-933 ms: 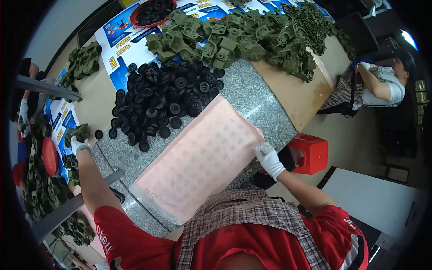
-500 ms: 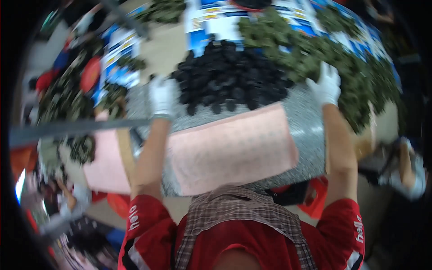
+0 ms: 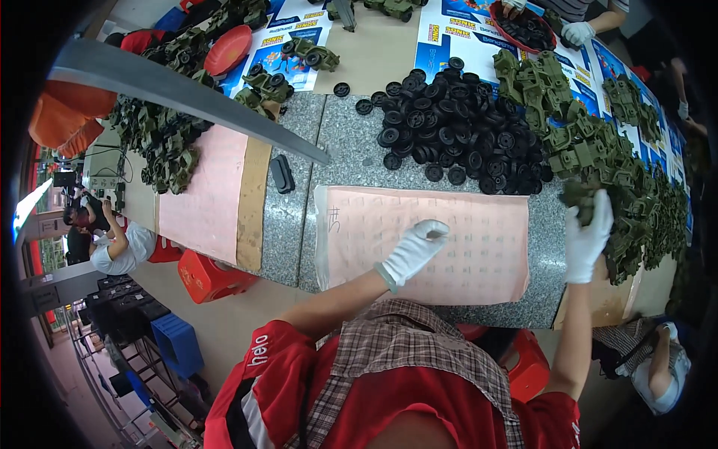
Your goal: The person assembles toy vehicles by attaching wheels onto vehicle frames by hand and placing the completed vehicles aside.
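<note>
So our white-gloved right hand (image 3: 588,241) is over at the near edge of the heap of green toy car bodies (image 3: 580,153), thumb and fingers closed around one green car body (image 3: 578,193) as far as we can tell; it's pretty blurry there. Our left hand (image 3: 416,248) hovers above the pink cloth (image 3: 351,266), fingers curled in toward the thumb, and honestly we can't tell if anything's tucked inside. The cloth lies on the grey speckled worktop (image 3: 351,161) right in front of us, with the pile of black wheels (image 3: 458,123) close behind its far edge. Looks to us like the step is just getting one body free, so our tips: pinch it by the sides, thumb opposite the fingers, and lift straight up rather than dragging, since those bodies look jumbled together and could pull neighbours along. Gloved fingertips probably feel edges less, so firm but gentle works best. And we'd steer clear of the wheels, they'd likely roll.
</note>
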A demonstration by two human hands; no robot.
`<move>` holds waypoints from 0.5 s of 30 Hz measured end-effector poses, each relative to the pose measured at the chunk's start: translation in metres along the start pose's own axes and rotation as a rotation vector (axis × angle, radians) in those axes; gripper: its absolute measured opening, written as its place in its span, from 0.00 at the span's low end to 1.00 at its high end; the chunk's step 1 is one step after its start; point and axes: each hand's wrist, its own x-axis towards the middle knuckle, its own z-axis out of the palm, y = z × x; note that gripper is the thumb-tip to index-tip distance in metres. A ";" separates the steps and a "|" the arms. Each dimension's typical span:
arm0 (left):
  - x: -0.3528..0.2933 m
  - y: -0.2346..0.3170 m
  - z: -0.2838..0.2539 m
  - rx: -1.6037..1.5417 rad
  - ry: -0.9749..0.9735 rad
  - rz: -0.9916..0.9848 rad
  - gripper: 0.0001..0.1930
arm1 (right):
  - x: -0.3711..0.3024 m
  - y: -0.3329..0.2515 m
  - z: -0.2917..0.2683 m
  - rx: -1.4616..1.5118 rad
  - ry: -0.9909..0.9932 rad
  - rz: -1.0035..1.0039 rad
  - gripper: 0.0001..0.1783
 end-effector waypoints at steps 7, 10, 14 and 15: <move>-0.013 0.041 -0.031 -1.119 -0.311 -0.524 0.36 | -0.119 -0.199 0.022 0.496 -0.513 -0.439 0.33; -0.034 -0.006 -0.057 -0.961 0.011 -0.355 0.32 | -0.124 -0.242 0.030 0.774 -0.692 -0.463 0.27; -0.055 -0.038 -0.092 -0.895 0.026 -0.129 0.35 | -0.104 -0.250 0.062 0.821 -0.656 -0.353 0.18; -0.056 -0.032 -0.100 -0.660 0.034 -0.156 0.37 | -0.093 -0.251 0.076 0.819 -0.652 -0.256 0.15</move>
